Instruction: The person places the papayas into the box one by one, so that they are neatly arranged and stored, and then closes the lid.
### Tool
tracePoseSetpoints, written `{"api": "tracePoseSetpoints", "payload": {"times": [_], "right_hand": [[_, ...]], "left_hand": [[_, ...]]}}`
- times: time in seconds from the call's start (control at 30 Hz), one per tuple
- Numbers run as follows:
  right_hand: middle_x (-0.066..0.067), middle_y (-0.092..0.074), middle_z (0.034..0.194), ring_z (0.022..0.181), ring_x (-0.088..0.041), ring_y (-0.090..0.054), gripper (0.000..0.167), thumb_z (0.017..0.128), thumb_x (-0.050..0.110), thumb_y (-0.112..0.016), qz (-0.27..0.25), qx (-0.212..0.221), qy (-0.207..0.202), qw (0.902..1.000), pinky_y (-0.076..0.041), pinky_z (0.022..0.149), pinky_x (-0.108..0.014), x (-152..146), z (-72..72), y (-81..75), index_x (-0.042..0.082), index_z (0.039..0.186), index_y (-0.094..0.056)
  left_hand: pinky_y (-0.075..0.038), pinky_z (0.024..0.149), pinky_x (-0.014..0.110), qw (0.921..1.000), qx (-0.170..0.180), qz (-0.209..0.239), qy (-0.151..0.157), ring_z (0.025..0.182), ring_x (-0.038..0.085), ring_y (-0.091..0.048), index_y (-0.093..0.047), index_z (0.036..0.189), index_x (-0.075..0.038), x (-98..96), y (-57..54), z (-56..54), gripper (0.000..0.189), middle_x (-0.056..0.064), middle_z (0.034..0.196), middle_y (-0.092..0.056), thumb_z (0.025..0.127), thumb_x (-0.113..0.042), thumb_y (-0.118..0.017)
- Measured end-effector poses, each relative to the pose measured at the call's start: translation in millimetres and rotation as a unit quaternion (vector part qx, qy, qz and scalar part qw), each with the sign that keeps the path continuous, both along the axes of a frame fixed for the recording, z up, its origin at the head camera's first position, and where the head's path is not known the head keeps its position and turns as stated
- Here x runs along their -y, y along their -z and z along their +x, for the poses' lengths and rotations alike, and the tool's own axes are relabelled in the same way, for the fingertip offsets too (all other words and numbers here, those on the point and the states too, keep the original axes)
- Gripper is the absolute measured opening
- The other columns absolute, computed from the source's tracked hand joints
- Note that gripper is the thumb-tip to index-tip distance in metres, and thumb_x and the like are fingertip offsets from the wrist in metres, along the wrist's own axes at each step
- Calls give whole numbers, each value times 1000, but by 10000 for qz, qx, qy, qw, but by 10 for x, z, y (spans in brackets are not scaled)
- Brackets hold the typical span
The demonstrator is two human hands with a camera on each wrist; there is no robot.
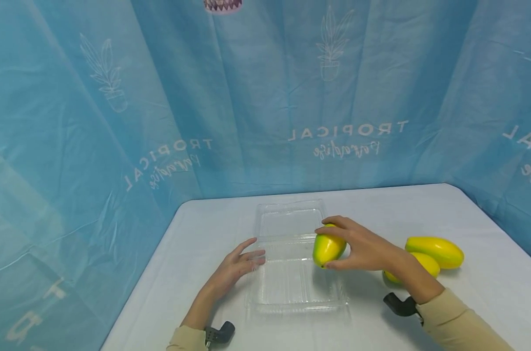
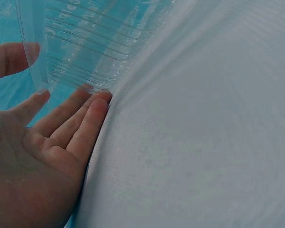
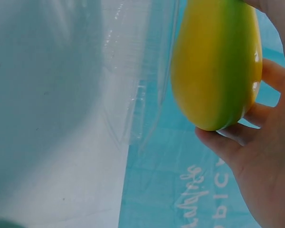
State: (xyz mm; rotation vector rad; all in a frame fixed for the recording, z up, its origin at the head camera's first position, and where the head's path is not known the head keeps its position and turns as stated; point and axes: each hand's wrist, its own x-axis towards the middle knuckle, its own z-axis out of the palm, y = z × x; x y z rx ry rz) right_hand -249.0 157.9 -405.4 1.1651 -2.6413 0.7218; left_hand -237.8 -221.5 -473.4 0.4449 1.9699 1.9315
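Note:
My right hand (image 1: 357, 246) grips a yellow papaya (image 1: 328, 247) with a green stripe, fingers on its far end and thumb at the near end. The fruit hangs over the right side of a clear plastic clamshell box (image 1: 285, 282). Its lid (image 1: 291, 222) lies folded back toward the far edge. In the right wrist view, the papaya (image 3: 216, 66) is beside the box's wall. With fingers spread and fairly straight, my left hand (image 1: 232, 270) touches the box's left side. The left wrist view has those fingertips (image 2: 99, 107) by the ribbed base.
Two more yellow-green papayas lie on the right of the white table (image 1: 195, 224), one behind (image 1: 438, 251) and one in front (image 1: 425, 263), partly hidden by my right forearm. A blue printed curtain (image 1: 256, 122) stands around the table's back and sides.

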Motion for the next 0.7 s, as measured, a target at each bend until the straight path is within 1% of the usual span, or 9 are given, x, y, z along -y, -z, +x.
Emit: {"api": "tracePoseSetpoints", "payload": {"times": [0.17,0.27,0.5,0.7], "right_hand": [[3,-40,142,119,-14,-43,68,75,67,-68,55,10,-60,10000,-47,86,-39,46,6,-29,44,136,-47],[0,-40,143,119,-14,-43,68,75,67,-68,90,33,-88,9999,-47,87,-40,75,1,-36,44,136,-47],[3,-39,143,120,-13,-41,68,75,64,-69,125,101,-176,9997,-46,88,-39,152,-19,-26,43,136,-47],[4,-38,143,120,-12,-40,68,76,66,-68,173,335,-228,9990,-46,89,-40,237,0,14,43,136,-47]], "left_hand": [[-28,109,47,10000,-18,-16,8,129,29,-46,-25,152,-25,-6,-10,-8,67,14,145,-43,95,-8,-56],[-28,109,47,10000,-52,-6,11,129,30,-46,-23,153,-22,-7,-15,-16,67,15,145,-43,96,-8,-56],[-27,109,48,10000,-72,-6,2,128,29,-46,-25,152,-23,-10,-28,-31,67,13,144,-44,95,-9,-56],[-29,108,47,10000,-25,0,74,128,29,-46,-18,154,-14,11,12,-31,70,16,145,-42,96,-7,-55]]}}
